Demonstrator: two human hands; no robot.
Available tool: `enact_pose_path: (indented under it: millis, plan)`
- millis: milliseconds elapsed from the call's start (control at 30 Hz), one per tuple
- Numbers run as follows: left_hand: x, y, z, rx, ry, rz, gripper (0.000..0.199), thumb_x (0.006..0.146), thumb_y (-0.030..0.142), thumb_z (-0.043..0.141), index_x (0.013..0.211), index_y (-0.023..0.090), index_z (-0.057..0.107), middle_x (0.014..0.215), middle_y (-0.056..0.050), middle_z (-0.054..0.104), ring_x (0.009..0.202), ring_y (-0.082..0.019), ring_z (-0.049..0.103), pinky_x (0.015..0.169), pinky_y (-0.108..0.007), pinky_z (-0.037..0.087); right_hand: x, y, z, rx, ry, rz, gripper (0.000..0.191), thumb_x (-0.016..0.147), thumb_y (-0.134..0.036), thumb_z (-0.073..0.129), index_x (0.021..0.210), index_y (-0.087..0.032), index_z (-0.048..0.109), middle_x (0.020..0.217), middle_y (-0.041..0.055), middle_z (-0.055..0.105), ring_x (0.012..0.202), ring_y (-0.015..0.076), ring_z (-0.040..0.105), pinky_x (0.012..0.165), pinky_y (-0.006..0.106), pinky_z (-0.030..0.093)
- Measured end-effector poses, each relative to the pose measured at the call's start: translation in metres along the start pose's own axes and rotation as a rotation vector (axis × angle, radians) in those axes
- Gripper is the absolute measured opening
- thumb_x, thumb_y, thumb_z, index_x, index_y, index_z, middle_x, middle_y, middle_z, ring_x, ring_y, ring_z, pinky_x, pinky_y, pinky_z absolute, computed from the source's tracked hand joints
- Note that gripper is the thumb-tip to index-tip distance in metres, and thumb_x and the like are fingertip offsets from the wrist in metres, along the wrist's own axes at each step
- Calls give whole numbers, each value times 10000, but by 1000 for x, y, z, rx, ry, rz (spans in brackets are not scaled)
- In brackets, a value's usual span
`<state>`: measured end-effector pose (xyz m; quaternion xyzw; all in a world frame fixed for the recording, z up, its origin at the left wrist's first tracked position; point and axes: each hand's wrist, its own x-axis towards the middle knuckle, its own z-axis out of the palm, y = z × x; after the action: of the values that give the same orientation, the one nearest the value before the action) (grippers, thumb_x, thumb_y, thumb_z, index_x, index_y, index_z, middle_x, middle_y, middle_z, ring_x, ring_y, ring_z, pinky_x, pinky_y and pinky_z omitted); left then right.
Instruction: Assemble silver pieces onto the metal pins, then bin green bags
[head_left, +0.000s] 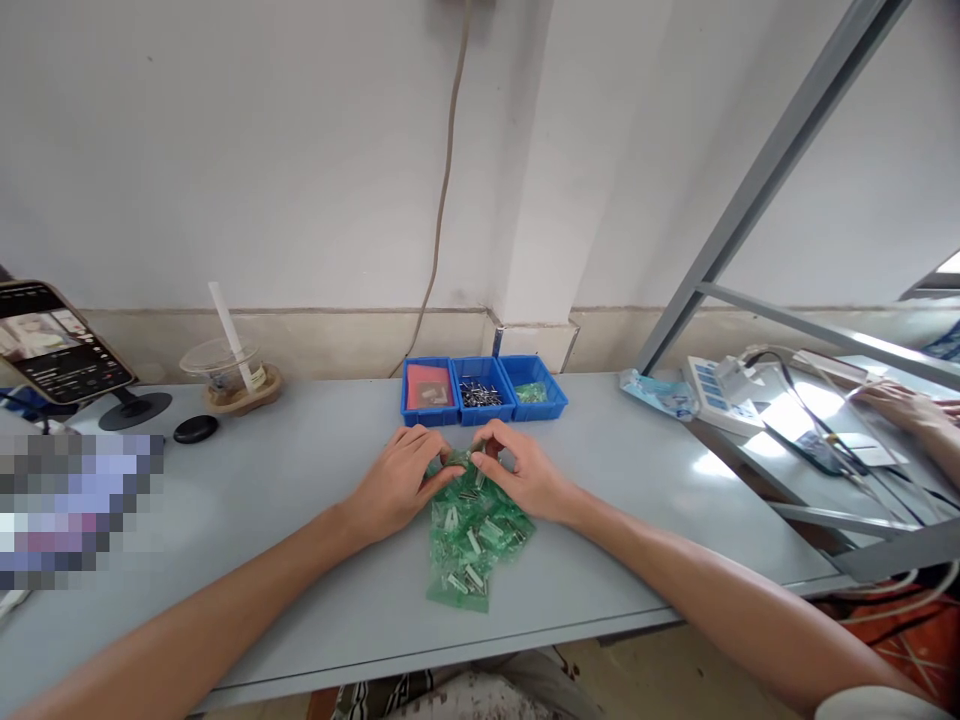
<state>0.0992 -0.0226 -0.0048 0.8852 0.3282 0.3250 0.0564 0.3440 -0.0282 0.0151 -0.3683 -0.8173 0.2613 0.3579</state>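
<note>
Several small green plastic bags (480, 540) lie in an overlapping pile on the grey table, with white plugs and metal screw-like pieces showing through. At the pile's far end my left hand (405, 475) pinches the edge of a green bag between thumb and fingers. From the other side my right hand (525, 472) also pinches the bag's edge, its fingertips close to the left thumb. What lies between the fingertips is too small to make out. Just beyond the hands stand three blue bins: a left bin (454, 412), a middle bin (486, 413) and a right bin (551, 408).
A phone (56, 345) on a stand, a black round object (196, 429) and a plastic cup (225, 362) with a straw stand at left. On the right are a power strip (720, 395), a blue packet (660, 396), a metal frame (750, 215) and another person's hand (892, 400).
</note>
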Motion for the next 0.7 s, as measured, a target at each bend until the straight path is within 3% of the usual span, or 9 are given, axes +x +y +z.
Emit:
enact_pose_path:
  millis: [200, 333, 533, 700]
  plan:
    - [0, 0, -1, -6, 5, -10, 238, 1067, 431, 574, 971, 215, 549, 951, -35, 643, 906, -226, 564, 837, -390, 431, -1, -2, -1, -6, -17, -16, 158, 1047, -371, 567, 1124, -240, 610, 1019, 42, 659, 843, 183, 601, 655, 288, 463]
    - [2, 1, -1, 8, 29, -10, 226, 1074, 411, 561, 967, 213, 556, 919, -32, 635, 885, -224, 563, 817, -378, 441, 0, 2, 0, 7, 13, 4, 163, 1050, -391, 567, 1102, -244, 615, 996, 38, 669, 841, 188, 606, 714, 310, 495]
    - [4, 3, -2, -7, 107, 10, 107, 1085, 312, 537, 1099, 217, 583, 1166, -79, 633, 1077, -238, 573, 956, -396, 476, 1, 7, 2, 30, 97, 49, 179, 1039, -415, 590, 1100, -246, 596, 948, 19, 651, 821, 185, 609, 760, 328, 504]
    - [4, 4, -3, -6, 116, -7, 88, 1068, 279, 548, 1127, 220, 577, 1174, -76, 627, 1098, -239, 575, 979, -406, 485, 1, 6, 1, 31, 117, 63, 149, 1047, -389, 581, 1096, -249, 590, 939, 9, 631, 821, 177, 592, 749, 313, 488]
